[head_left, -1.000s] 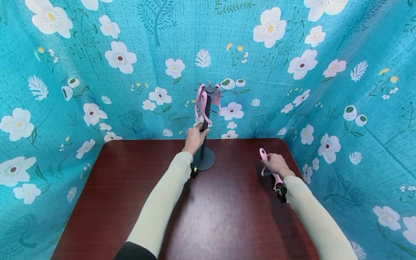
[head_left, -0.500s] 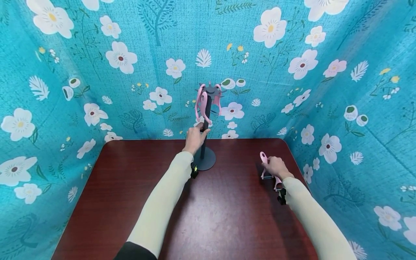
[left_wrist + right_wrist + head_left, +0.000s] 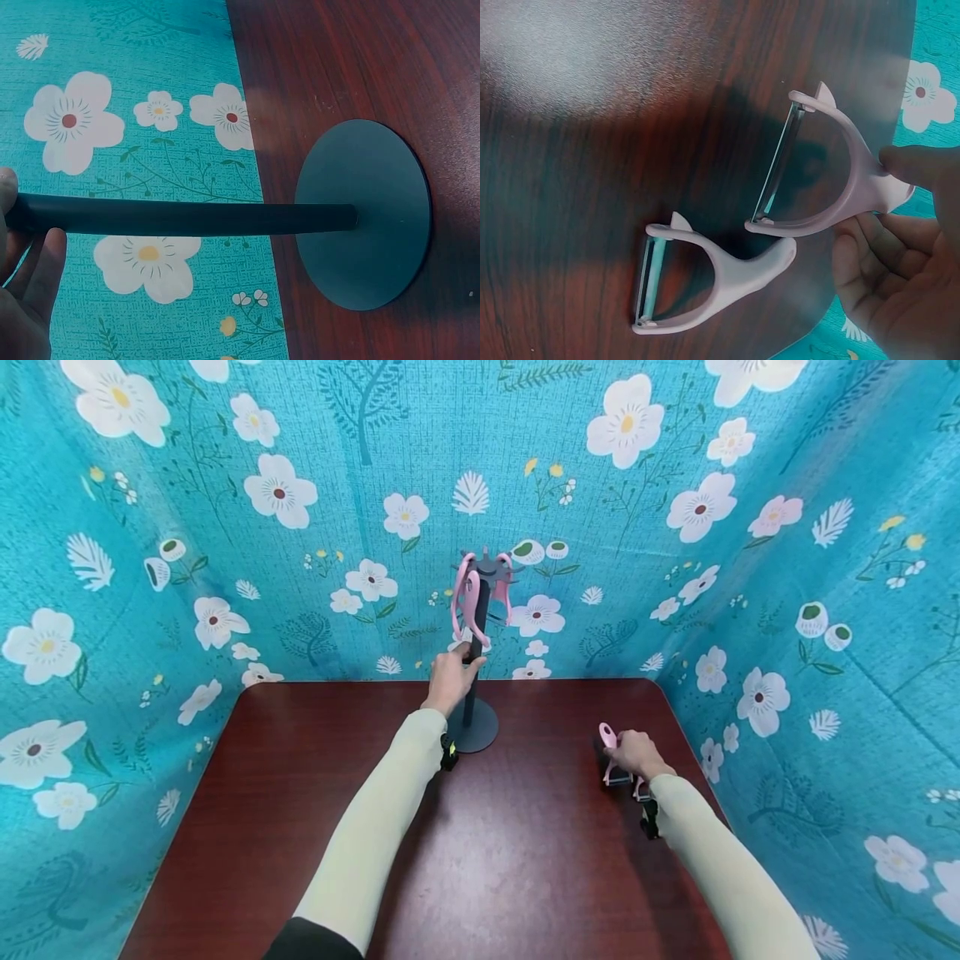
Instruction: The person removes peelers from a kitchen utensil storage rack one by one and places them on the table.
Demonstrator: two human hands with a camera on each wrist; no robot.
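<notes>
My left hand (image 3: 448,678) is up at the dark stand (image 3: 474,710) near the back edge of the table (image 3: 300,827), fingers and thumb closed around its upright pole; in the left wrist view the pole (image 3: 187,217) runs from my fingers (image 3: 34,270) down to the round base (image 3: 364,217), which sits flat on the wood just in front of the floral cloth (image 3: 150,527). Pink peelers (image 3: 468,597) hang from the hooks at the top of the stand, just above my left hand; I cannot tell how many. My right hand (image 3: 633,753) is low over the right side of the table, well apart from the stand, pinching the handle of 1 pink peeler (image 3: 832,180) between thumb and fingers. The right wrist view shows its Y-shaped head and blade pointing away from my palm, close over the wood; whether it touches the surface I cannot tell. A 2nd pink peeler (image 3: 705,281) lies flat on the table just beside the 1st one, free of my fingers, its blade end turned the same way.
</notes>
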